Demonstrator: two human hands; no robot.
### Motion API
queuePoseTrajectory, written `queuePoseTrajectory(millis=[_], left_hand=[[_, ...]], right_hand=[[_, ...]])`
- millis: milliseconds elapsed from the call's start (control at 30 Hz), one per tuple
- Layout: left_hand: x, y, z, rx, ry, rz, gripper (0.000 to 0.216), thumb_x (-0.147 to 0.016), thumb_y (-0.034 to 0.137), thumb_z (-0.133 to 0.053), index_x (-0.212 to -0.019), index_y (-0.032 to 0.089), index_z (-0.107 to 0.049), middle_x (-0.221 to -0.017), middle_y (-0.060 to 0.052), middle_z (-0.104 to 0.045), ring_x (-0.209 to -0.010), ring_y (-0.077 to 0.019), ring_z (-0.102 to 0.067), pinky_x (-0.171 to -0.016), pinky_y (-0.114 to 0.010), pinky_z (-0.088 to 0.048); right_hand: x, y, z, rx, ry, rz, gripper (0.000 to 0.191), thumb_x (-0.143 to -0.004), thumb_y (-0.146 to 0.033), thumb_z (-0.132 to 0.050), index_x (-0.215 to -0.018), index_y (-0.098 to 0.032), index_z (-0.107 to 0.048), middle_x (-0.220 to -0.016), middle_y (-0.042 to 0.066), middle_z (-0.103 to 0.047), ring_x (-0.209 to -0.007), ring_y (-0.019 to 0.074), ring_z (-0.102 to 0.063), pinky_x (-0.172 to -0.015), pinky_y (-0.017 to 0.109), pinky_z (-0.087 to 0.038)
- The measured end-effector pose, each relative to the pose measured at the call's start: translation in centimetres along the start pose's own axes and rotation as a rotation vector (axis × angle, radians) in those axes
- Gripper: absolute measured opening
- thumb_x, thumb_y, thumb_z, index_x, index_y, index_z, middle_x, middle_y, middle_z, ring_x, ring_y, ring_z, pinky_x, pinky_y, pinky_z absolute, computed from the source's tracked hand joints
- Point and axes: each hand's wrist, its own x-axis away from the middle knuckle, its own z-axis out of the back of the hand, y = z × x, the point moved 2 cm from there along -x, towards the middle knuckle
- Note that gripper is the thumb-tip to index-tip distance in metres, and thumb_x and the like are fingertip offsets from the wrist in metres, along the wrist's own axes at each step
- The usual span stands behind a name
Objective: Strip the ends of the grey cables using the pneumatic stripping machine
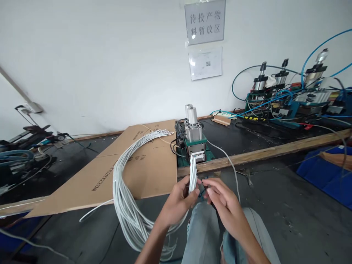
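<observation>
My left hand point(178, 203) is closed round a thick bundle of white wires point(123, 187), just below the mouth of a small green pneumatic machine point(195, 146) at the bench edge. The wire ends run up from my fist into that machine. The rest of the bundle loops down to the left and back up over a flattened cardboard sheet point(132, 165). My right hand point(224, 203) sits beside the left one, fingers curled, fingertips close to the wires and to something small and dark that I cannot make out.
More pneumatic machines with blue hoses point(291, 91) stand at the bench's back right. A blue bin point(327, 176) sits low on the right. Dark equipment point(27, 146) lies at the left. Paper signs point(205, 22) hang on the wall. My knees point(209, 234) are under my hands.
</observation>
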Motion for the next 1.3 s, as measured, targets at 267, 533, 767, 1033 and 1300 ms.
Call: queuePoseTrajectory(millis=[267,533,767,1033,1300], left_hand=[[0.9,-0.7,-0.7,0.033,0.066,0.000,0.016,-0.099,0.034,-0.063,-0.097,0.019,-0.058,-0.082,0.001,-0.059,-0.072,-0.0167,-0.059,-0.069,-0.030,-0.049],[1.8,-0.7,-0.5,0.072,0.051,-0.050,0.017,-0.102,0.036,-0.058,-0.100,0.019,-0.062,-0.084,-0.001,-0.063,-0.081,-0.0195,-0.062,-0.077,-0.031,-0.047],[1.7,-1.3,-0.1,0.108,0.175,0.012,0.028,-0.100,0.046,-0.057,-0.101,0.018,-0.058,-0.063,0.009,-0.042,-0.055,-0.0110,-0.037,-0.054,-0.024,-0.034],[1.6,0.3,-0.9,0.159,0.052,0.077,0.035,-0.090,0.051,-0.070,-0.085,0.017,-0.062,-0.061,0.005,-0.053,-0.048,-0.0075,-0.035,-0.046,-0.021,-0.027],[2.1,-0.1,-0.6,0.156,0.012,0.096,0.030,-0.088,0.043,-0.073,-0.083,0.014,-0.066,-0.056,0.004,-0.055,-0.049,-0.0084,-0.036,-0.046,-0.021,-0.030]], right_hand=[[-2.2,0.1,-1.7,-0.124,-0.015,-0.101,0.027,-0.098,-0.047,-0.064,-0.093,-0.021,-0.069,-0.082,0.000,-0.059,-0.063,0.0144,-0.065,-0.055,0.024,-0.054],[-1.2,0.0,-3.1,-0.311,0.139,-0.211,0.041,-0.086,-0.059,-0.075,-0.080,-0.020,-0.063,-0.063,-0.003,-0.055,-0.051,0.0105,-0.050,-0.044,0.020,-0.042],[0.2,0.6,-4.0,-0.321,0.160,-0.212,0.036,-0.092,-0.058,-0.067,-0.088,-0.023,-0.057,-0.073,-0.005,-0.055,-0.048,0.0083,-0.047,-0.039,0.019,-0.040],[1.3,-0.4,-3.2,-0.167,-0.004,-0.213,0.050,-0.094,-0.063,-0.063,-0.070,-0.019,-0.061,-0.054,-0.003,-0.056,-0.048,0.0115,-0.054,-0.050,0.023,-0.045],[1.8,-1.4,-2.3,-0.059,-0.168,-0.252,0.053,-0.094,-0.065,-0.059,-0.066,-0.020,-0.058,-0.050,-0.006,-0.049,-0.043,0.0101,-0.047,-0.046,0.023,-0.036]])
